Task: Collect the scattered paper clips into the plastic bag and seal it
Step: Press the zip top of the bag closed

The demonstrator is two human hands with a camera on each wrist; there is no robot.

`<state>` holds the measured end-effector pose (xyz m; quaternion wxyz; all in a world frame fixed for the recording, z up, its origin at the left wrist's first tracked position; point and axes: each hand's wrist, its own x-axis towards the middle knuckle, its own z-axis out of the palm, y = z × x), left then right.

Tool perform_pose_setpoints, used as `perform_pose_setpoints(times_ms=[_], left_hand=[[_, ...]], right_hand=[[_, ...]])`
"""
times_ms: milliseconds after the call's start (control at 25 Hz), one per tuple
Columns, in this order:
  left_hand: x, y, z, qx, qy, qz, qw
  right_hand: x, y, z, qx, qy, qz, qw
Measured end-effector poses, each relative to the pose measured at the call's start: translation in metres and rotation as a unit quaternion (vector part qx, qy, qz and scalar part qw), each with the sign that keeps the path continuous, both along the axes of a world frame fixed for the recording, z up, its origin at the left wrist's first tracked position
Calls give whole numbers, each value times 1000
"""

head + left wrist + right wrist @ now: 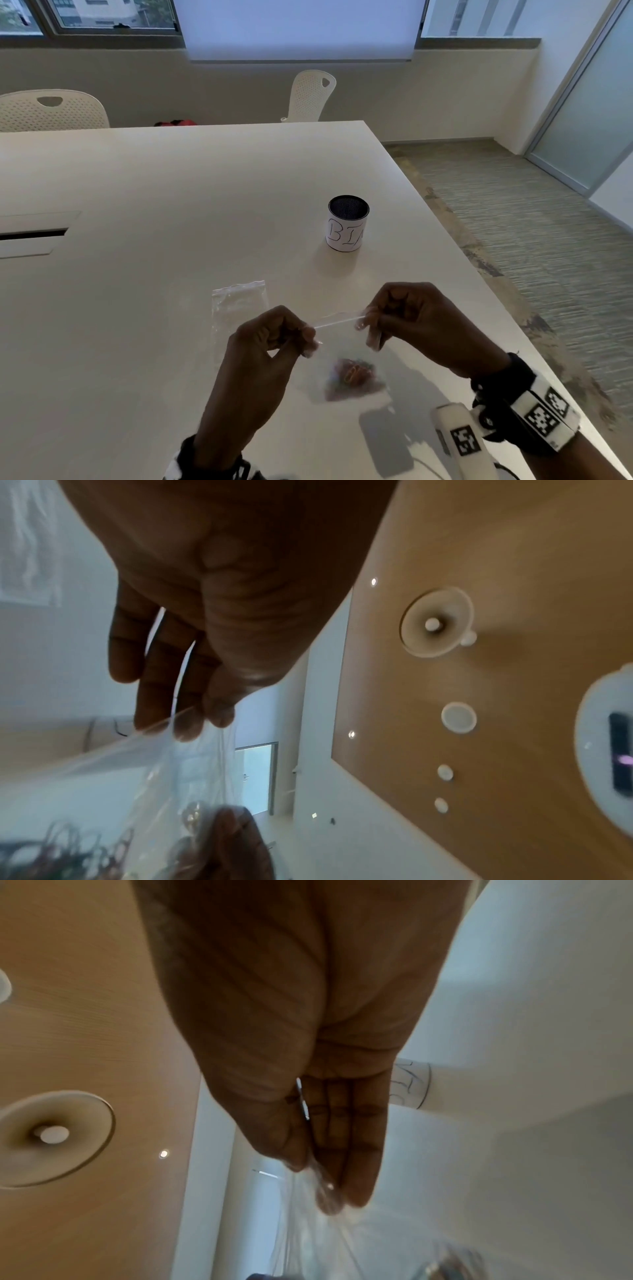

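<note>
Both hands were raised above the table (171, 205), each pinching one end of the plastic bag's (346, 346) top edge. The left hand (270, 346) held the left corner between thumb and fingertips; the right hand (411, 318) held the right corner the same way. The hands stood apart, and the zip strip (337, 321) ran taut between them. Held so, the bag hung mouth-up and its contents sat at the bottom, likely to line up the closure for pressing shut. Whether the strip was already sealed could not be told.

Inside the bag lay a bunched cluster of coloured paper clips (352, 373), reddish and orange ones most visible, settled low against the film. No loose clips showed on the table surface in the head view.

A second clear bag (239, 301) lay flat on the table just beyond the left hand; it looked empty. Farther off, well apart from the hands, stood a dark mesh cup (347, 222) wrapped in handwritten paper; nothing could be seen in it from this angle.
</note>
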<state>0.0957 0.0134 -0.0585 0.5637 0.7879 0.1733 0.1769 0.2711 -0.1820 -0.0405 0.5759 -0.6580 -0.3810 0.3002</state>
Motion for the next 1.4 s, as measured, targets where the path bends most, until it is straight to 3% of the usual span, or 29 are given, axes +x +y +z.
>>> perform_pose_setpoints(times_ms=[80,280,800,1400], left_hand=[[7,-2,-10,18,35,-1,999],[27,-4,-22,-139,63,-51,987],[42,-6,-28,-77,19,-23,997],[43,-16,-33,-134,-4,-31,991]], right_hand=[[1,1,-14,-38,-33,-19,999],[1,3,-34,-69,-74,-58,993],[-7,10,-42,-70,-75,-90,991],[-22,15,-44,-68,-102,-104,987]])
